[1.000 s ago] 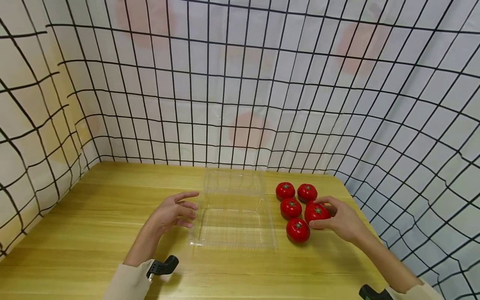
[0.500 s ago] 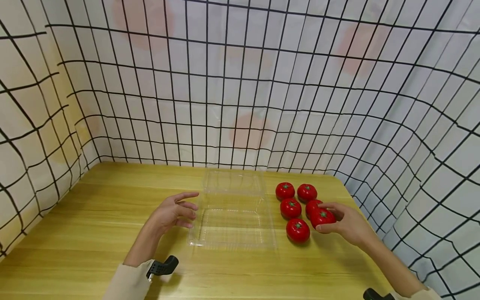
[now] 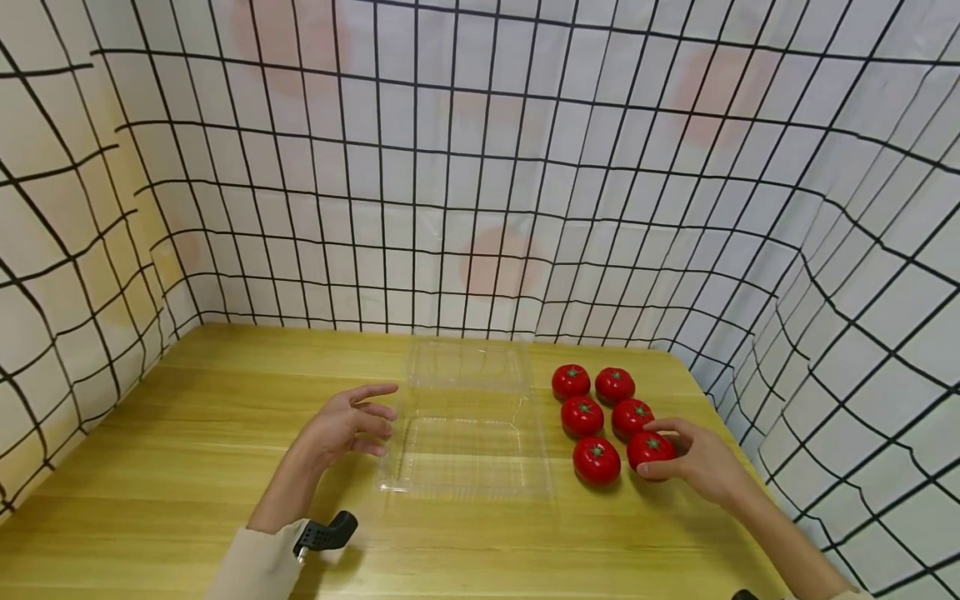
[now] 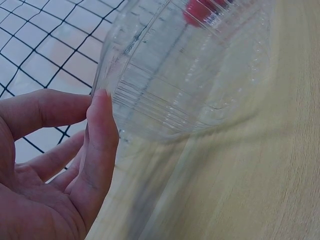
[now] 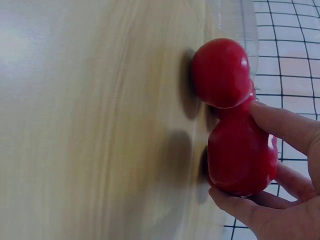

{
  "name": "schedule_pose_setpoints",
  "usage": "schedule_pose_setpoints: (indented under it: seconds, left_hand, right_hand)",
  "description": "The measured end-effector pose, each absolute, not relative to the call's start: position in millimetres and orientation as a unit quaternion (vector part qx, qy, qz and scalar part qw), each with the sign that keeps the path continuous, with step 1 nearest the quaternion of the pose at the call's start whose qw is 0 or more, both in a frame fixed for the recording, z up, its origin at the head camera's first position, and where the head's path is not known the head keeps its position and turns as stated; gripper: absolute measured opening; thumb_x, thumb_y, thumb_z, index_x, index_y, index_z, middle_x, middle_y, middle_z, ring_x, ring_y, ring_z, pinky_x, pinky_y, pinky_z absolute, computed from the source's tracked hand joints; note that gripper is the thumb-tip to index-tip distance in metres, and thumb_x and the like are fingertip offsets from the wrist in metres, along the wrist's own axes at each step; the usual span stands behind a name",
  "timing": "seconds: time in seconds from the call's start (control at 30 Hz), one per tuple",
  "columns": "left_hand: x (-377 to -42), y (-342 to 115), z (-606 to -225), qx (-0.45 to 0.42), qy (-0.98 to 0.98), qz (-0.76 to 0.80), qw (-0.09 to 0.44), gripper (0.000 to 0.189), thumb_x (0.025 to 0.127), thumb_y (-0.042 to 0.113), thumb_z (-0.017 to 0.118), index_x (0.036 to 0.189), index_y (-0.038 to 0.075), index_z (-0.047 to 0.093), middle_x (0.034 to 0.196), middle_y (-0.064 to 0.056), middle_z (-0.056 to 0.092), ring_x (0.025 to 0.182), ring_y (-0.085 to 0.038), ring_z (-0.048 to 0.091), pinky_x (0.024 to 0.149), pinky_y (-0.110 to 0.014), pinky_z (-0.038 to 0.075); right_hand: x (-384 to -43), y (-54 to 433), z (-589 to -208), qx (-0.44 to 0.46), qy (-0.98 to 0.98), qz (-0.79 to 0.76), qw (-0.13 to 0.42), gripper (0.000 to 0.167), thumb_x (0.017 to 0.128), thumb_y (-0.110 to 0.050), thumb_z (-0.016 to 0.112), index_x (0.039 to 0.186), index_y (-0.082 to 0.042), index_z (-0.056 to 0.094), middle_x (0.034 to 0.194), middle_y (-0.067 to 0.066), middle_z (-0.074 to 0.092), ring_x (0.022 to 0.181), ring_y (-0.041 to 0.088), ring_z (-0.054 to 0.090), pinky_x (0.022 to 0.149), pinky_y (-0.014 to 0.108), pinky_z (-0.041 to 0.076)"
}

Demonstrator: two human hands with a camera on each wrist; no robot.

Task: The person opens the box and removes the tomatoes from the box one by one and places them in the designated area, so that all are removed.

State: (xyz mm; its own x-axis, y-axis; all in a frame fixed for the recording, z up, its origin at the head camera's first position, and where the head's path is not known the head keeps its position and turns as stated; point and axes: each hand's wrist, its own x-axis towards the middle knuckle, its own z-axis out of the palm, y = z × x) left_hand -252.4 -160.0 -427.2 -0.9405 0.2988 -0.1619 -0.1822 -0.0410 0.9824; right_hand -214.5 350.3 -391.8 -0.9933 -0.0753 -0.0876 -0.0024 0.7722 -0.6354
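Observation:
Several red tomatoes with green stem tops stand in two rows on the right of the table. My right hand [image 3: 703, 462] grips the nearest one of the right-hand row, a tomato [image 3: 649, 452], between thumb and fingers. In the right wrist view this tomato [image 5: 242, 156] is low over the wood, beside another tomato [image 5: 220, 73]. A clear plastic clamshell box [image 3: 459, 487] lies with its lid raised at mid-table. Beside its left wall is my left hand [image 3: 345, 427], fingers loosely bent and apart. In the left wrist view its fingertips [image 4: 101, 100] appear at the box's edge; whether they touch is unclear.
The wooden table [image 3: 187, 467] is enclosed at the back and sides by a white sheet with black grid lines [image 3: 465, 167]. A tomato [image 3: 596, 461] stands between the box and my right hand.
My right hand has drawn the gripped tomato toward me and slightly right, uncovering the tomato behind it. The left hand and the box stay where they were.

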Motion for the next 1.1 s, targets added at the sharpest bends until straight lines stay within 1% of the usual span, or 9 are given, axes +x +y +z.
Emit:
schedule_pose_setpoints:
  seconds: [0.07,0.27,0.5,0.73,0.97,1.1]
  left_hand:
    - [-252,-160,-427,0.043,0.672,0.720,0.166,0.071,0.090,-0.008,0.062,0.156,0.001,0.035,0.113,-0.016,0.063,0.077,-0.017,0.066,0.064,-0.032,0.064]
    - [-252,-160,-427,0.044,0.672,0.720,0.165,0.072,0.090,-0.008,0.062,0.156,0.000,0.035,0.113,-0.016,0.063,0.077,-0.017,0.066,0.064,-0.032,0.064]
    - [-252,-160,-428,0.045,0.671,0.721,0.166,0.072,0.089,-0.008,0.062,0.155,0.000,0.035,0.113,-0.016,0.063,0.077,-0.017,0.066,0.064,-0.032,0.064]
    - [-251,-160,-428,0.044,0.671,0.721,0.164,0.072,0.089,-0.008,0.062,0.155,0.000,0.036,0.113,-0.016,0.063,0.078,-0.017,0.066,0.063,-0.032,0.064]
    - [-251,-160,-428,0.044,0.672,0.721,0.165,0.072,0.089,-0.008,0.062,0.156,0.001,0.035,0.113,-0.016,0.063,0.076,-0.016,0.066,0.064,-0.032,0.064]
    - [-251,-160,-427,0.042,0.673,0.720,0.166,0.072,0.089,-0.008,0.062,0.156,0.001,0.035,0.113,-0.016,0.063,0.076,-0.016,0.067,0.064,-0.032,0.064]
  right_hand:
    - [-214,351,-394,-0.018,0.940,-0.337,0.057,0.073,0.078,-0.035,0.088,0.137,-0.005,0.057,0.120,0.023,0.069,0.110,0.031,0.066,0.081,0.033,0.053]
    - [-215,352,-401,-0.014,0.940,-0.336,0.060,0.070,0.079,-0.033,0.087,0.136,-0.006,0.058,0.122,0.025,0.068,0.113,0.033,0.065,0.082,0.035,0.053]
    - [-214,350,-405,-0.011,0.940,-0.335,0.057,0.070,0.079,-0.034,0.088,0.136,-0.006,0.058,0.125,0.027,0.066,0.116,0.038,0.063,0.090,0.047,0.055]
    - [-214,347,-410,-0.002,0.938,-0.342,0.049,0.071,0.078,-0.033,0.088,0.135,-0.005,0.057,0.124,0.026,0.067,0.115,0.036,0.064,0.087,0.041,0.055]
    - [-214,345,-414,0.004,0.939,-0.340,0.045,0.071,0.078,-0.036,0.088,0.134,-0.006,0.057,0.130,0.028,0.063,0.117,0.039,0.062,0.093,0.050,0.056]
    - [-214,345,-414,0.004,0.939,-0.340,0.045,0.071,0.078,-0.036,0.088,0.134,-0.006,0.056,0.131,0.028,0.062,0.118,0.040,0.062,0.092,0.051,0.056]
